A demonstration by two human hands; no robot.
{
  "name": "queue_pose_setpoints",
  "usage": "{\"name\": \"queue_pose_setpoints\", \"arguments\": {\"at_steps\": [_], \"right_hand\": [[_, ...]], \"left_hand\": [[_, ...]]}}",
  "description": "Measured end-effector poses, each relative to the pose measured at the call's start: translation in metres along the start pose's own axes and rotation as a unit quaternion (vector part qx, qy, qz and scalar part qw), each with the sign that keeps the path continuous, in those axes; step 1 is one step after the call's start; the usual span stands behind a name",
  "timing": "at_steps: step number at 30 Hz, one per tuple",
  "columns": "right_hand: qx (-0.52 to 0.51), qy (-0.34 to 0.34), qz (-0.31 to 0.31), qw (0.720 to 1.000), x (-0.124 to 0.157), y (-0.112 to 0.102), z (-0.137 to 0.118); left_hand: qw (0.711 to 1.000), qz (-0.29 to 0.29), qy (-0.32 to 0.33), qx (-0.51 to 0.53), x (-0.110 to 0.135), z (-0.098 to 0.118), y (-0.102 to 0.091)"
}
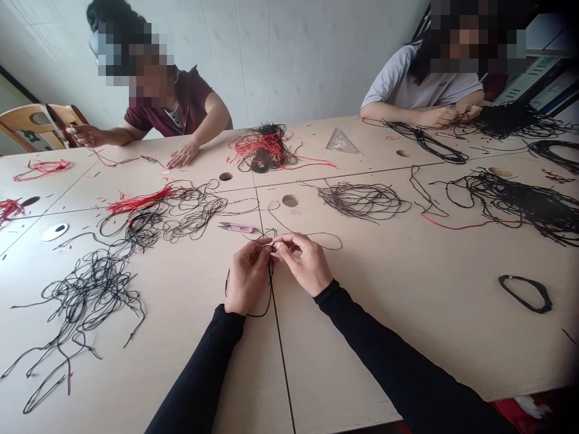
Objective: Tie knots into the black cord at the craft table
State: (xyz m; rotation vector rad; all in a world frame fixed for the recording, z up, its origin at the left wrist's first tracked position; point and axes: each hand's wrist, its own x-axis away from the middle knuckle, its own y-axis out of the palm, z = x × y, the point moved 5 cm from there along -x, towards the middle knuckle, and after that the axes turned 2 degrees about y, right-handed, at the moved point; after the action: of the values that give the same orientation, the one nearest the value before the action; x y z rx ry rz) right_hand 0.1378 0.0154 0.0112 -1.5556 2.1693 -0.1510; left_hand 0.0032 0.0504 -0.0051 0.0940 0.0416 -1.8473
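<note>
Both my hands meet over the seam of the pale table, fingertips pinched together on a thin black cord (270, 283). My left hand (248, 274) grips it from the left, thumb against forefinger. From the right, my right hand (307, 260) pinches it at nearly the same spot. Loops of the cord hang below my left hand and stretch over the tabletop beyond my right one. The exact point between my fingertips is too small to make out. Just past my left hand lies a pair of pink-handled thread snips (236, 227).
Tangled black cords (97, 286) spread at the left, beside a red cord bundle (140, 200). Further black cord bundles (362, 200) lie ahead and right. A clear triangle ruler (344, 141), round table holes (290, 201) and a black loop (525, 293) also show. Two people work across the table.
</note>
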Motion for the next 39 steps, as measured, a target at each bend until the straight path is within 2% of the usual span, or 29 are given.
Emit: {"name": "queue_pose_setpoints", "arguments": {"at_steps": [3,10,17,23,26,30,39], "right_hand": [[-0.003,0.005,-0.004,1.0,0.0,0.001,0.002],[-0.053,0.072,-0.012,0.996,-0.001,0.002,0.01],[-0.088,0.095,-0.01,0.992,-0.001,0.003,0.016],[-0.106,0.116,-0.029,0.987,0.0,0.004,0.013],[-0.125,0.141,-0.032,0.982,0.0,0.005,0.017],[-0.15,0.176,-0.066,0.971,-0.002,0.008,0.025],[-0.197,0.147,-0.129,0.961,-0.004,0.008,0.016]], "left_hand": [[1.0,-0.007,0.002,-0.005,0.0,0.001,0.001],[0.999,0.005,-0.019,0.025,-0.001,-0.002,-0.002],[0.999,-0.022,-0.015,0.033,0.0,-0.003,0.0],[0.999,-0.012,-0.015,0.036,-0.002,-0.002,-0.001],[0.998,-0.002,-0.03,0.047,-0.002,-0.001,-0.001],[0.996,-0.001,-0.044,0.075,0.0,0.003,0.0],[0.996,-0.03,-0.046,0.07,0.001,0.009,0.004]]}}
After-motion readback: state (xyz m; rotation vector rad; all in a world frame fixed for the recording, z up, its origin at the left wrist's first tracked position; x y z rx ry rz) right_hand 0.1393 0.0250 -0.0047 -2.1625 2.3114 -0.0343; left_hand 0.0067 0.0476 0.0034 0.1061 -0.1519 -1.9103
